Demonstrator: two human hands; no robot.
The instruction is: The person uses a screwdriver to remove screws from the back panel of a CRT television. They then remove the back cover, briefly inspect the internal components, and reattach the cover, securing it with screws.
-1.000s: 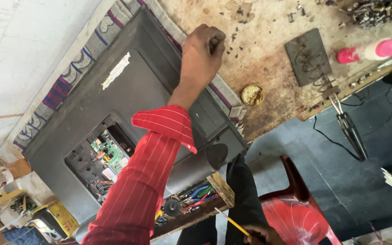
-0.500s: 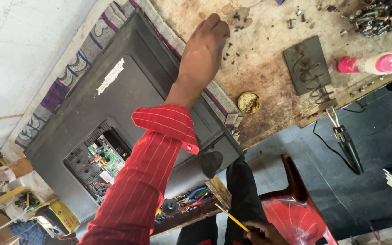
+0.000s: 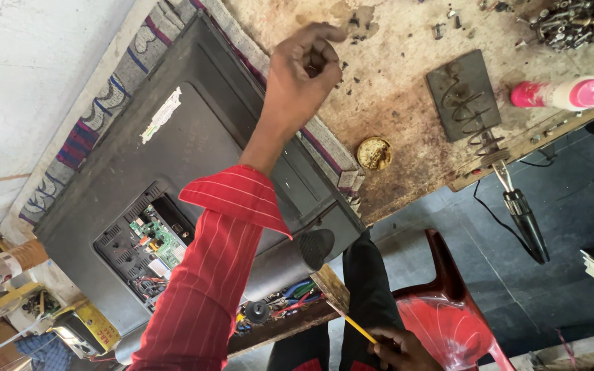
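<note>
While your left hand (image 3: pixel 300 79) is lifting off the TV (image 3: pixel 194 137), its fingers are bunching narrow, and you cannot tell whether they are pinching anything; a second ago it was lying lower, against the set's edge, so nothing is pressing the casing now; the TV is lying face down on a striped cloth (image 3: pixel 77 137), its board showing; your right hand (image 3: pixel 397 347) is gripping a yellow tool (image 3: pixel 359 328) over your lap; screws (image 3: pixel 572 20), a tin (image 3: pixel 374 152) and a soldering iron (image 3: pixel 524 220) are sitting on the stained bench (image 3: pixel 407 103); a red chair (image 3: pixel 441 323) is standing on the dark floor (image 3: pixel 551 288).
</note>
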